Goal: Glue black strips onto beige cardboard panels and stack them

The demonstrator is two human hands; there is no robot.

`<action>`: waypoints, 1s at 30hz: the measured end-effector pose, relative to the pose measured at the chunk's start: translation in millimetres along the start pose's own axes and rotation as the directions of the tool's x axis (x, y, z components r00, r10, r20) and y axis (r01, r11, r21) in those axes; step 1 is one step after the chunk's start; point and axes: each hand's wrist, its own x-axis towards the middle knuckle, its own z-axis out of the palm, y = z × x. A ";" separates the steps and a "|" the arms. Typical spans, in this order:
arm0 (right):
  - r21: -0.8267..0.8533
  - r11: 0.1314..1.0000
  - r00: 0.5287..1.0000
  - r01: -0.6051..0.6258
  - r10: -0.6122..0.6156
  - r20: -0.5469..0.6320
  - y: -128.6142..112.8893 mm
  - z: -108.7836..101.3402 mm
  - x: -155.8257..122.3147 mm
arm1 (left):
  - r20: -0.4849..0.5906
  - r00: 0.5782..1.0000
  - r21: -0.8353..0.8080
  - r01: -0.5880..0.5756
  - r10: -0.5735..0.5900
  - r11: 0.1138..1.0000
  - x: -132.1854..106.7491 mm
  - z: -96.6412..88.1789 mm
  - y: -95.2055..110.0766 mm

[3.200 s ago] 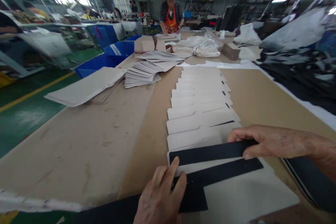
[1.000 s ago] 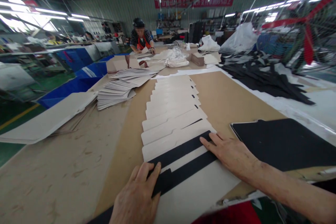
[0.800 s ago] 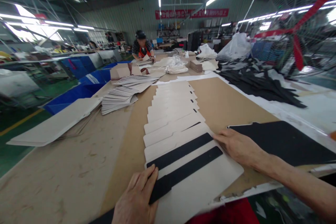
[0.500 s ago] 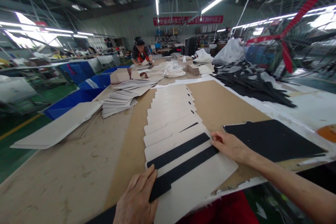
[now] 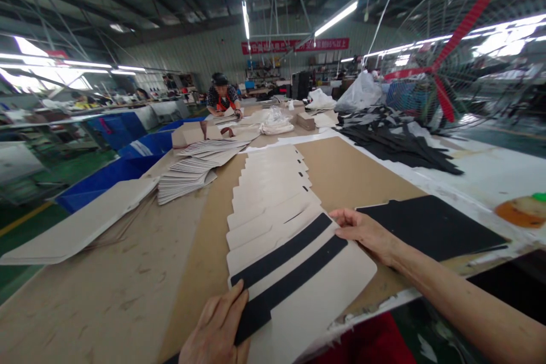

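Observation:
Two black strips (image 5: 285,270) lie across the nearest white card (image 5: 324,290) in a row of overlapping white cards (image 5: 268,182) on a brown table (image 5: 358,173). My left hand (image 5: 217,330) lies flat with fingers stretched out, pressing the left end of the lower strip. My right hand (image 5: 362,231) rests at the strips' right ends, fingers curled on the card's edge. A black sheet (image 5: 430,227) lies just right of my right hand.
Stacks of white cards (image 5: 194,168) and a large white board (image 5: 81,224) sit at the left. Black fabric pieces (image 5: 396,145) pile at the right. Blue bins (image 5: 128,165) stand beside the table. A person in an orange apron (image 5: 222,99) works at the far end. A fan (image 5: 443,62) stands right.
My right hand has slid from flat on the strips to their right ends, fingers curling at the card edge. My left hand stays on the left end. The view has tilted upward.

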 end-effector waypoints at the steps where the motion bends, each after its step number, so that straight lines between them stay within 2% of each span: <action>1: -0.003 1.000 1.000 -0.007 0.007 -0.002 1.4 -0.6 0.7 | 0.003 1.000 0.000 0.002 -0.002 1.000 -0.4 0.0 -0.1; 8: -0.093 0.996 1.000 0.004 -0.006 -0.026 -3.2 1.9 0.7 | 0.024 1.000 -0.018 0.007 -0.006 1.000 -1.7 1.5 -2.2; 12: -0.181 0.982 0.998 -0.056 0.050 -0.038 -4.9 4.2 0.7 | 0.053 0.997 -0.042 0.051 -0.049 0.998 -0.8 -1.8 2.3; 16: -0.241 0.967 0.997 -0.079 0.077 -0.017 2.3 -2.7 3.8 | 0.141 0.983 -0.100 0.136 -0.122 0.986 2.9 -10.9 12.4; 19: -0.245 0.966 0.996 -0.082 0.085 0.005 6.9 -7.6 8.1 | 0.230 0.953 -0.152 0.234 -0.196 0.960 6.8 -15.8 17.7; 22: -0.225 0.968 0.994 -0.109 0.108 -0.015 6.4 -6.2 10.1 | 0.273 0.929 -0.186 0.305 -0.250 0.934 8.5 -17.5 19.5; 25: -0.262 0.957 0.992 -0.123 0.116 -0.043 2.9 -0.6 11.1 | 0.276 0.928 -0.209 0.310 -0.248 0.927 8.5 -17.6 19.3; 30: -0.416 0.902 0.993 -0.113 0.111 -0.029 -1.7 7.8 15.4 | 0.307 0.922 -0.226 0.313 -0.237 0.923 8.4 -18.9 19.5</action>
